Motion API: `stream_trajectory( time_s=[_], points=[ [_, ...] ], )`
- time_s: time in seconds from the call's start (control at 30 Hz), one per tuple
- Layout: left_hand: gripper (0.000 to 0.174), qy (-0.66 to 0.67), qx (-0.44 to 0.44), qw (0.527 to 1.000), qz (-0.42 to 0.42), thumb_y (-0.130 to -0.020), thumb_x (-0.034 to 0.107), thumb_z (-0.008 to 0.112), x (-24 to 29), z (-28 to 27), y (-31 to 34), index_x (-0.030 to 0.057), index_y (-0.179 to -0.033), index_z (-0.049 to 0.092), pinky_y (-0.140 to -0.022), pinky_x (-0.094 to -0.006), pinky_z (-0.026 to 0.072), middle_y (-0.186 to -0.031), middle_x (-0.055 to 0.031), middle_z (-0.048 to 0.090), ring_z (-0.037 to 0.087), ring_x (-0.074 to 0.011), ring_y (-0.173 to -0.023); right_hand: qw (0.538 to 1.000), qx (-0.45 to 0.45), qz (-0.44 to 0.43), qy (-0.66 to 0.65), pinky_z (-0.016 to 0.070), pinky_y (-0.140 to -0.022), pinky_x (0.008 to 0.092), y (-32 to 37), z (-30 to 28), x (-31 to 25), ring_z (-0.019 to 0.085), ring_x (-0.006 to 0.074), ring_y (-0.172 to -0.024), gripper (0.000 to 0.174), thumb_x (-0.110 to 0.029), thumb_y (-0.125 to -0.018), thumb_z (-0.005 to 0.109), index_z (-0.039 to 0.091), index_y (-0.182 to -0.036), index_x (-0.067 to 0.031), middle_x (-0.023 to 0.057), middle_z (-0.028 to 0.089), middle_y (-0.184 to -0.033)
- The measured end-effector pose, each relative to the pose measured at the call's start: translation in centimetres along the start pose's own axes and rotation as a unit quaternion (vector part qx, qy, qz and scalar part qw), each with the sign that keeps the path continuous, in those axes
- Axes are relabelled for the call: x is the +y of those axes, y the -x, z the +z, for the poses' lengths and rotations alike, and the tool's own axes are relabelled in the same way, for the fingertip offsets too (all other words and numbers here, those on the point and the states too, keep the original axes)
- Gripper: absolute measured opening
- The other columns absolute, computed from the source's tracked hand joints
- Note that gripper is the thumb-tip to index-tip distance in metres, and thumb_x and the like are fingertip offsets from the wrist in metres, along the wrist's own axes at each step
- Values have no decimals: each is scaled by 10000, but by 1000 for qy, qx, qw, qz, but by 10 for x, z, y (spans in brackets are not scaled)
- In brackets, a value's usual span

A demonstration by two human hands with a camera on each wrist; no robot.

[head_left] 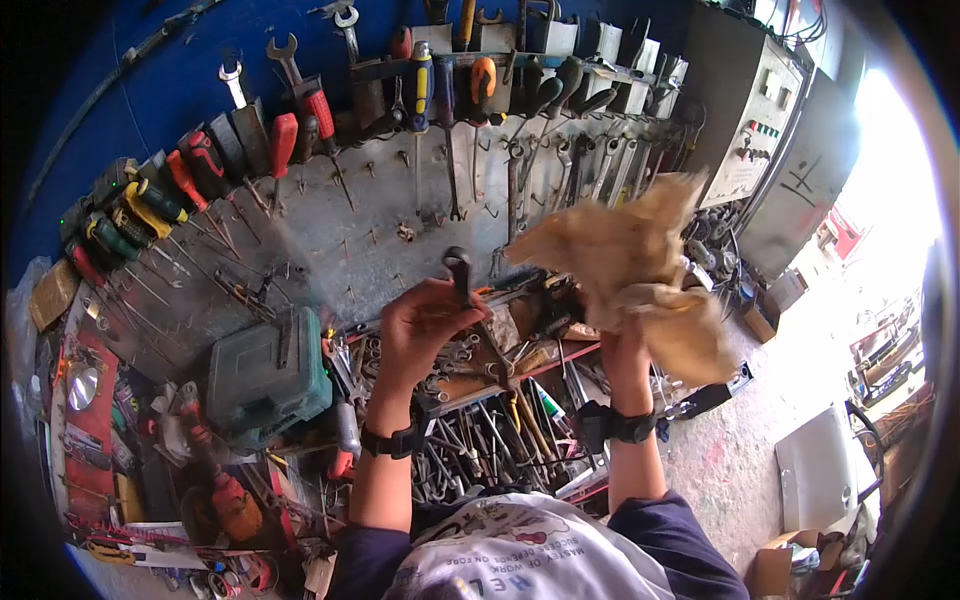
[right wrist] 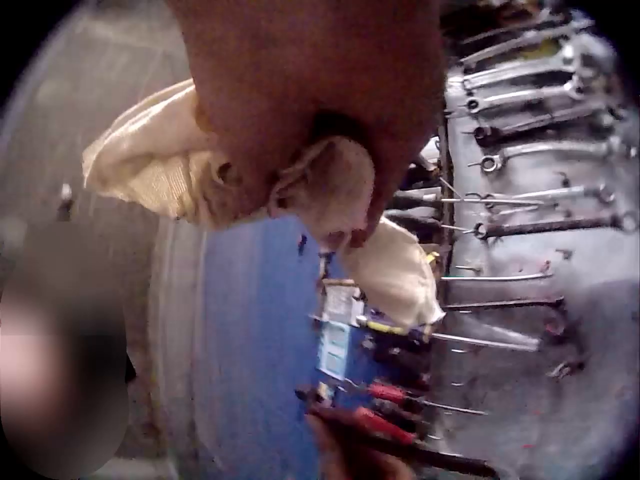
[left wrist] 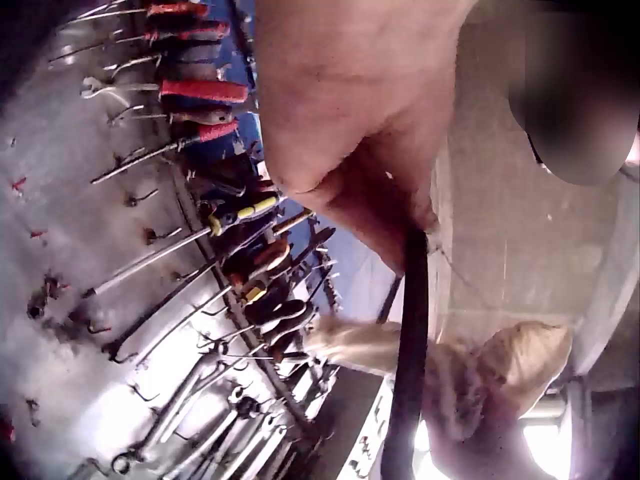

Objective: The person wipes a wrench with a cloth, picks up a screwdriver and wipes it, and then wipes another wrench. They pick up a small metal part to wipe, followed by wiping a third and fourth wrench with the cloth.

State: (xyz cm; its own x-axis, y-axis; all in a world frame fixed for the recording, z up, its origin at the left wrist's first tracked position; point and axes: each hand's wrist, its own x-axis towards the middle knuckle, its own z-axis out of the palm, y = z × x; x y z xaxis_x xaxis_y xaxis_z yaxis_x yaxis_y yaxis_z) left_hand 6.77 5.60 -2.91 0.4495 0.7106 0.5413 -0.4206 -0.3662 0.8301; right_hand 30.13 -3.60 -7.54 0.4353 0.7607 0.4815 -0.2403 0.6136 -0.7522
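My left hand (head_left: 425, 322) is raised before the tool wall and grips a dark wrench (head_left: 458, 268). The wrench's rounded end stands up above my fingers. Its shaft shows as a long dark bar (left wrist: 408, 360) in the left wrist view. To the right, my right hand (head_left: 626, 355) holds a bunched beige cloth (head_left: 600, 240). Folds of the rag spread above the hand and drape over its right side. In the right wrist view, cloth pokes out between the curled fingers. Wrench and rag are apart in the head view.
A metal tool board (head_left: 380, 215) carries screwdrivers, pliers and wrenches. Below it, a crowded tool tray (head_left: 480, 440) lies in front of my body. A green tool case (head_left: 268, 375) stands at left. At right are a grey electrical cabinet (head_left: 745, 130) and the floor (head_left: 715, 455).
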Motion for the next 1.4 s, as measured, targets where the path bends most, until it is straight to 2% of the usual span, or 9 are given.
stream_trajectory(
  time_s=[0.17,0.27,0.63,0.8,0.9,0.97,1.03,1.13,1.4],
  points=[
    [176,-16,44,999,20,-752,-44,689,8,20,3,8,-895,601,-716,-247,514,-867,-76,664,636,-119,-796,968,-125,194,98,450,-841,252,12,26,28,517,117,-994,340,-156,-893,523,484,-1198,-13,60,547,-1136],
    [191,-24,97,994,37,-766,-35,683,4,21,9,15,-921,583,-715,-250,512,-885,-80,660,637,-128,-806,921,-201,-53,329,482,-695,349,15,65,9,616,360,-825,465,-186,-699,728,525,-1086,-27,180,614,-868],
    [149,-79,113,988,72,-791,31,687,4,35,15,32,-902,587,-714,-249,512,-827,-40,644,625,-119,-800,853,-243,-100,451,477,-689,365,1,50,2,577,406,-832,456,-121,-690,689,509,-1094,-11,202,591,-831],
    [170,-44,73,995,59,-781,90,712,2,33,-2,25,-877,588,-678,-229,504,-834,-35,656,625,-85,-772,960,-167,126,188,448,-875,266,8,44,19,548,123,-1001,429,-43,-788,639,502,-1192,-4,35,578,-1110],
    [163,-52,67,995,55,-796,69,692,8,26,-12,23,-898,573,-711,-231,517,-817,-21,645,616,-75,-792,939,-203,8,277,448,-892,293,17,22,36,545,144,-1031,452,-224,-870,591,465,-1251,-15,80,566,-1144],
    [177,-7,25,996,90,-794,100,702,-6,32,-26,22,-892,578,-677,-235,505,-771,-26,631,611,-80,-761,971,-123,203,26,483,-842,325,25,-15,64,561,199,-996,499,-450,-959,305,425,-1255,-66,88,547,-1140],
    [236,-87,-44,995,38,-785,116,713,-15,32,-48,12,-930,559,-726,-234,492,-840,-26,628,591,-80,-797,980,-32,169,99,479,-869,332,32,-44,80,560,204,-1028,597,-516,-945,252,407,-1295,-58,94,546,-1172],
    [308,-154,-76,983,72,-684,179,763,-28,52,-91,-4,-887,620,-670,-297,487,-786,-80,658,594,-146,-698,969,138,202,-27,485,-849,326,22,-46,65,552,184,-1014,520,-476,-950,314,427,-1251,-67,85,532,-1153],
    [352,-224,-24,974,15,-629,292,753,-89,170,-172,3,-802,649,-658,-368,502,-748,-159,645,630,-249,-710,990,53,104,84,489,-833,327,3,-67,60,558,184,-978,494,-458,-949,323,440,-1223,-64,83,541,-1114]
  ],
)
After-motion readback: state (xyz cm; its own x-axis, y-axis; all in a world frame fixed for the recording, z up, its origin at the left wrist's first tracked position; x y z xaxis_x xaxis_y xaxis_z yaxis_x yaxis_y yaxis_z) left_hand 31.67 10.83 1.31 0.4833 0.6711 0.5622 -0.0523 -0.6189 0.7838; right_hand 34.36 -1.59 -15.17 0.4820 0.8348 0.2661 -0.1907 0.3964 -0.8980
